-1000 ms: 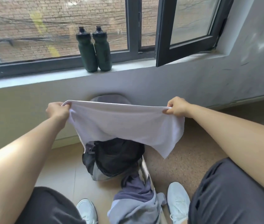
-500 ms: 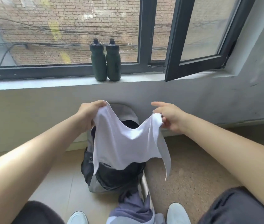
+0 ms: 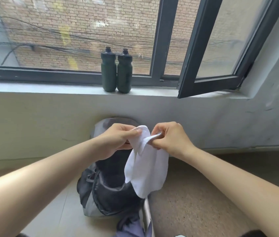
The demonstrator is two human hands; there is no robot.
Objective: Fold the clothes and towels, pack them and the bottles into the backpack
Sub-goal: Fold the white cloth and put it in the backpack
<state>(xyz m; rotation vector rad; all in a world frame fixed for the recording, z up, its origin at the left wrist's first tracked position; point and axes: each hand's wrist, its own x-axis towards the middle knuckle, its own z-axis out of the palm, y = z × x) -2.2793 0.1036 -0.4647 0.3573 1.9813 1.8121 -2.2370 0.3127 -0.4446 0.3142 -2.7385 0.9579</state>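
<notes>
The hands have drawn together since a second ago, and the stretched cloth is now doubled. The left hand (image 3: pixel 118 141) and right hand (image 3: pixel 169 139) each pinch the top edge of the white towel (image 3: pixel 147 171), which hangs folded between them. Just below the hands the backpack (image 3: pixel 108 194) sits on the floor (image 3: pixel 195 202). Beyond and above them, two dark green bottles (image 3: pixel 109 69) stand side by side on the windowsill (image 3: pixel 50 88).

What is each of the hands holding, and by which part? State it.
The left hand and right hand both pinch the white towel by its upper edge.

Towel (image 3: pixel 146 170) in left hand (image 3: pixel 118 141), right hand (image 3: pixel 169 139)
</notes>
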